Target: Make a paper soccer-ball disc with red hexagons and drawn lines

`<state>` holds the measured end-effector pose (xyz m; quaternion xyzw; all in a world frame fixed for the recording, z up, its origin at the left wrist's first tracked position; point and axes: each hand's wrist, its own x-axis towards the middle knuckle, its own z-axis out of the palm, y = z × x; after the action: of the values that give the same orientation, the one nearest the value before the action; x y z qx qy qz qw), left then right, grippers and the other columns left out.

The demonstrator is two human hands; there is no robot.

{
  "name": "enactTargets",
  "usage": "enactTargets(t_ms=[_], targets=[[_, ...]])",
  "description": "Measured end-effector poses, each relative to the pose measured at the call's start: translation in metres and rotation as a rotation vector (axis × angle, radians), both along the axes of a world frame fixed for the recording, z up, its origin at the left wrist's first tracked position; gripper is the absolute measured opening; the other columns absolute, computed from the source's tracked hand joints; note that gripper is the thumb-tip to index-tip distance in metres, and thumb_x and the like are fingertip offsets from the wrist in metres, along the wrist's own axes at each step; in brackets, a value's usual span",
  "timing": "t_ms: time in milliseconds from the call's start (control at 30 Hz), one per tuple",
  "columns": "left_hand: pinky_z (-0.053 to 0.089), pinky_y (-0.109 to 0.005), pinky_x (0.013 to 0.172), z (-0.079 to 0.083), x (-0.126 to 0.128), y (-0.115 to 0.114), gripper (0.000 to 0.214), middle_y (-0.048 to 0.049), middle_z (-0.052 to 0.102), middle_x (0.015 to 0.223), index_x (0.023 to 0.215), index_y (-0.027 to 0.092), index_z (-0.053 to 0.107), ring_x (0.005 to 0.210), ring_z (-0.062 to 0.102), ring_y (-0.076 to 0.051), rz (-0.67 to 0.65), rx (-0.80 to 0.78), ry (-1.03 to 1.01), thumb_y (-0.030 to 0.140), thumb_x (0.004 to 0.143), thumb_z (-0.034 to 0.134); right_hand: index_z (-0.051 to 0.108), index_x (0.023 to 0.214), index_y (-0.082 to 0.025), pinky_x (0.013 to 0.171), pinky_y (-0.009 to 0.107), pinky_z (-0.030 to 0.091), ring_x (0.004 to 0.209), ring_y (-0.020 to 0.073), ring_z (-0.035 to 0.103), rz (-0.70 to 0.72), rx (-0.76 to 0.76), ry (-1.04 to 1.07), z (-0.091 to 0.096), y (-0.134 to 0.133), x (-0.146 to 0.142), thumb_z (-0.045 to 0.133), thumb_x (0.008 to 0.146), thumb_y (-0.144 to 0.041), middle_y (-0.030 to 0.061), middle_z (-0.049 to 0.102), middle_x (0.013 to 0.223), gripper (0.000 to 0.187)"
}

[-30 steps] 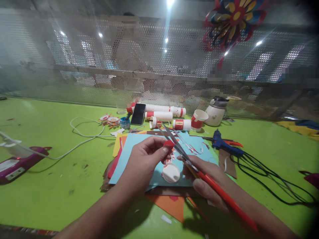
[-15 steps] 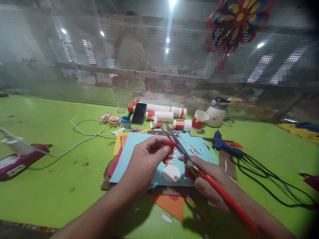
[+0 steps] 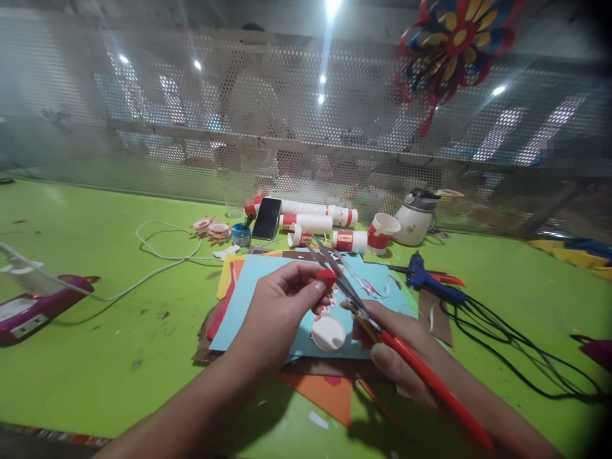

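Between the thumb and fingers of my left hand [image 3: 282, 306] is a small piece of red paper [image 3: 326, 276]. My right hand [image 3: 399, 338] is wrapped round a pair of scissors [image 3: 351, 292] with red handles. The blades point up and away, slightly parted, right beside the red paper; whether they touch it I cannot tell. Below both hands lies a stack of coloured paper with a light blue sheet [image 3: 248, 290] on top. A white paper disc [image 3: 327, 331] and small red and white scraps rest on that sheet.
Behind the stack are paper cups [image 3: 384, 233], white and red tubes [image 3: 306, 222], a phone [image 3: 267, 218], a blue jar [image 3: 241, 234] and a kettle-like jug [image 3: 417, 218]. A blue glue gun [image 3: 433, 280] with black cable lies right. At left sits a purple power strip [image 3: 45, 309].
Hardly anything differs. My hands, the scissors and the red paper stay in nearly the same place, and the view has shifted very slightly.
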<state>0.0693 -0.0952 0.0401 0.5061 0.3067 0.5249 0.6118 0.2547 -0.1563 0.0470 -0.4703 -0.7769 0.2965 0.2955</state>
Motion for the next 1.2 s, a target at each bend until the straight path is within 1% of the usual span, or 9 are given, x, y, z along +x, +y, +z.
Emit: enactTargets(t_ms=[400,633,900,1200], targets=[[0.043,-0.021,0.059,0.0012,-0.0005,-0.0011,0.011,-0.0004,0.064,0.068,0.083,0.012,0.069,0.063,0.055,-0.010,0.011,-0.013,0.000,0.019,0.074,0.071,0.057,0.119,-0.018,0.063,0.026,0.041,0.070,0.0155,0.051,-0.007,0.030,-0.003,0.0016,0.0000,-0.0019,0.037,0.091,-0.063,0.0042,0.059,0.084,0.057],[0.043,-0.022,0.058,0.0004,0.0006,-0.0017,0.011,-0.0007,0.065,0.068,0.081,0.013,0.070,0.062,0.056,-0.010,0.021,-0.023,-0.015,0.018,0.072,0.072,0.057,0.119,-0.018,0.062,0.025,0.041,0.069,0.0148,0.050,-0.026,0.013,-0.010,0.0001,0.0003,-0.0033,0.035,0.091,-0.064,0.0039,0.059,0.085,0.059],[0.043,-0.022,0.057,0.0011,0.0006,-0.0013,0.012,-0.0013,0.065,0.069,0.080,0.013,0.071,0.061,0.056,-0.010,0.018,-0.035,-0.038,0.018,0.070,0.073,0.057,0.119,-0.018,0.064,0.026,0.042,0.070,0.0155,0.052,-0.012,0.018,-0.003,0.0004,0.0004,-0.0029,0.035,0.092,-0.063,0.0042,0.059,0.084,0.057],[0.043,-0.023,0.058,0.0008,0.0009,-0.0013,0.013,-0.0020,0.065,0.069,0.080,0.013,0.071,0.061,0.056,-0.011,0.014,-0.046,-0.055,0.020,0.070,0.074,0.057,0.118,-0.018,0.064,0.027,0.041,0.070,0.0155,0.051,-0.014,0.009,0.002,-0.0018,0.0015,-0.0018,0.034,0.092,-0.064,0.0035,0.058,0.082,0.058]])
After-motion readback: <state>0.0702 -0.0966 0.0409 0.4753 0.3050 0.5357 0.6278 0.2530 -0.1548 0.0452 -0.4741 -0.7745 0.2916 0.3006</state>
